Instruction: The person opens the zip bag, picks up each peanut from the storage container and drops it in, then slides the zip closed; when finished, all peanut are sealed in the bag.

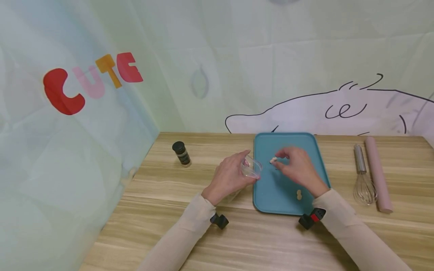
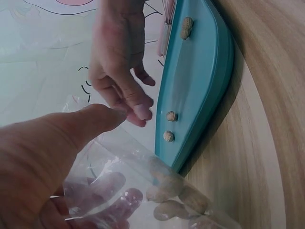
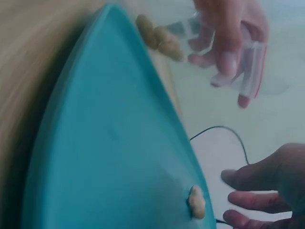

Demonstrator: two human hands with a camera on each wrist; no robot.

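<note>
My left hand point(image 1: 232, 173) grips a clear zip bag point(image 1: 251, 167) by its mouth, left of the blue tray point(image 1: 281, 205). Through the plastic bag point(image 2: 109, 152) several unshelled peanuts point(image 2: 178, 198) show low down in the left wrist view. Over the tray is my right hand point(image 1: 298, 167), its fingers parted and slightly bent. Near its fingertips are pale peanuts point(image 1: 273, 160); in the right wrist view a peanut point(image 3: 196, 202) lies on the tray, apart from the fingers. Another peanut point(image 1: 298, 194) lies toward the tray's near right corner.
A seasoning jar with a black lid point(image 1: 182, 153) stands at the left on the wooden table point(image 1: 152, 210). Right of the tray lie a whisk point(image 1: 363, 177) and a pink rolling pin point(image 1: 378, 175). A printed cloth point(image 1: 210, 67) hangs behind the table.
</note>
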